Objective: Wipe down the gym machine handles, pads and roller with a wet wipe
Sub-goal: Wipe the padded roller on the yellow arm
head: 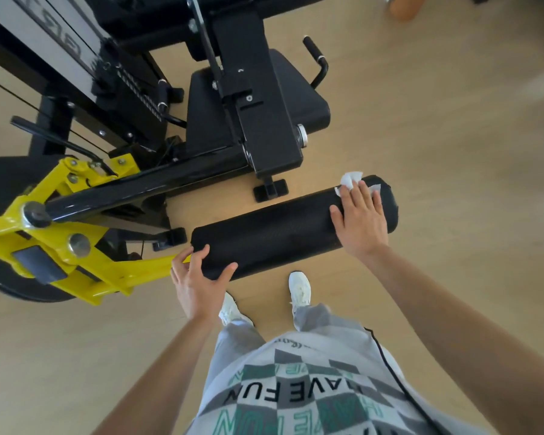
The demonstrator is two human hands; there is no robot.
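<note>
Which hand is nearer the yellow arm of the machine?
Left. The left hand grips the roller at the end beside the yellow arm; the right hand presses the wet wipe onto its other end.

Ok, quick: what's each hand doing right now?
Left hand: grips the roller end.
Right hand: open, flat, pressing the wet wipe on the roller.

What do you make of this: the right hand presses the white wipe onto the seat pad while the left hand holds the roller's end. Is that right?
Not quite. The head view shows the right hand pressing the white wipe onto the black roller, at its other end, not onto the seat pad. The left hand does hold the roller's end.
</note>
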